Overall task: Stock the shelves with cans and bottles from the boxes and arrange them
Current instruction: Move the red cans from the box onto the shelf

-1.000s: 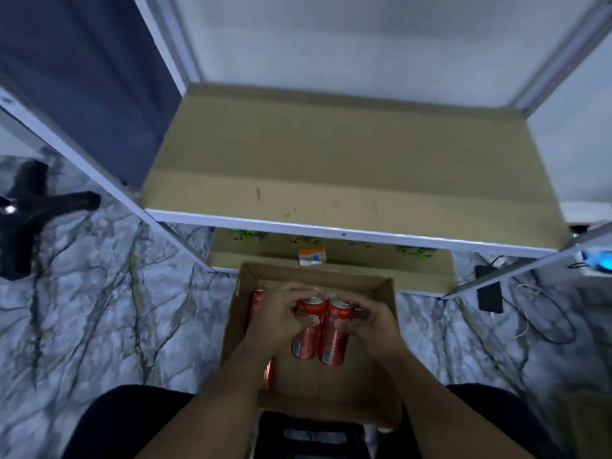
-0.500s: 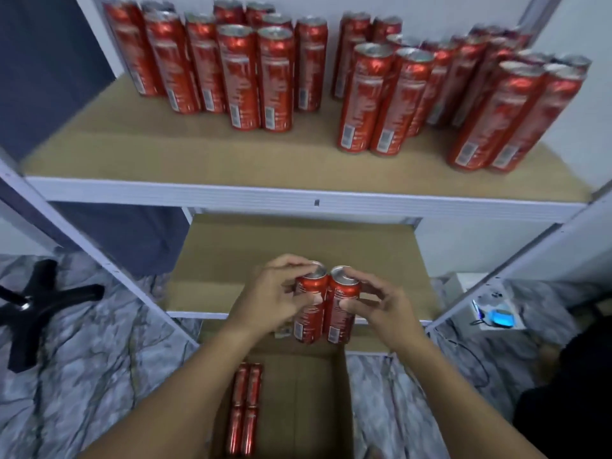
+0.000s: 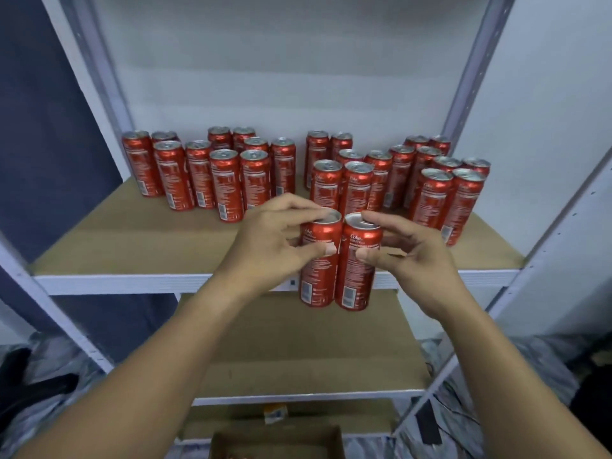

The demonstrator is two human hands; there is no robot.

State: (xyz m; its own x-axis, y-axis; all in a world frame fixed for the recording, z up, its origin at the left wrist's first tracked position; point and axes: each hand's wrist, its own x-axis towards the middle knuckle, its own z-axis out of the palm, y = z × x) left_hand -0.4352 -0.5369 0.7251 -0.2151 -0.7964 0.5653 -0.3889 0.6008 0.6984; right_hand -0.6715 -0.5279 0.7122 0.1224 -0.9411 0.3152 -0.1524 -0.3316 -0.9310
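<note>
Two upright red Coke cans, touching side by side, are held in the air just in front of the upper shelf's front edge (image 3: 132, 282): the left hand (image 3: 265, 241) grasps the left can (image 3: 318, 270) between thumb and fingers, and the right hand (image 3: 410, 256) grasps the right can (image 3: 358, 273) likewise. Behind them, stocked cans (image 3: 228, 183) stand in clusters toward the shelf's rear, and a cardboard box (image 3: 278, 443) sits at the bottom.

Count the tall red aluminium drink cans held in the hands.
2: left red aluminium can in the left hand, right can in the right hand, side by side; none seems hidden.
</note>
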